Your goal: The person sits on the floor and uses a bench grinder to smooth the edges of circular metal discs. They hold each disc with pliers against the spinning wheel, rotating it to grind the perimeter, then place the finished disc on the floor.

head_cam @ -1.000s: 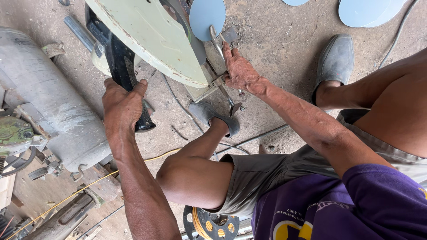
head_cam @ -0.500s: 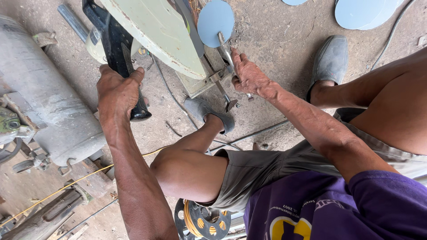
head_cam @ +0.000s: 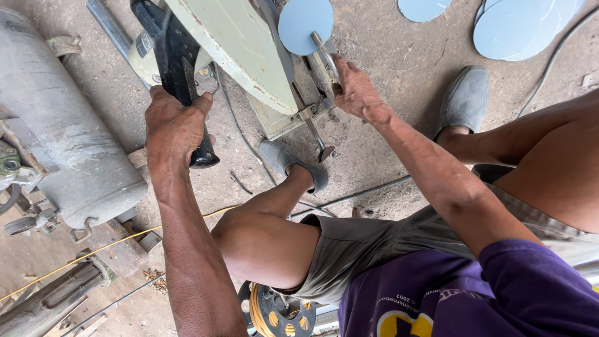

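A chop saw with a pale green blade guard (head_cam: pixel 234 43) stands on the concrete floor in front of me. My left hand (head_cam: pixel 175 125) is shut around its black handle (head_cam: pixel 178 62). My right hand (head_cam: pixel 355 90) grips a thin metal rod (head_cam: pixel 324 53) that carries a round light-blue disc (head_cam: pixel 304 24), held against the saw's base and vise (head_cam: pixel 299 109). The blade itself is hidden under the guard.
A grey metal tank (head_cam: pixel 56 125) lies at the left. More blue discs (head_cam: pixel 518 28) lie at the top right. My shoes (head_cam: pixel 293 163) (head_cam: pixel 465 100) rest by the saw. A yellow cord (head_cam: pixel 93 253), metal bars and a black-and-yellow wheel (head_cam: pixel 277 312) lie near my legs.
The view has shifted, so the saw and hands sit lower and further right in frame. Both hands keep their grips on the handle and the rod.
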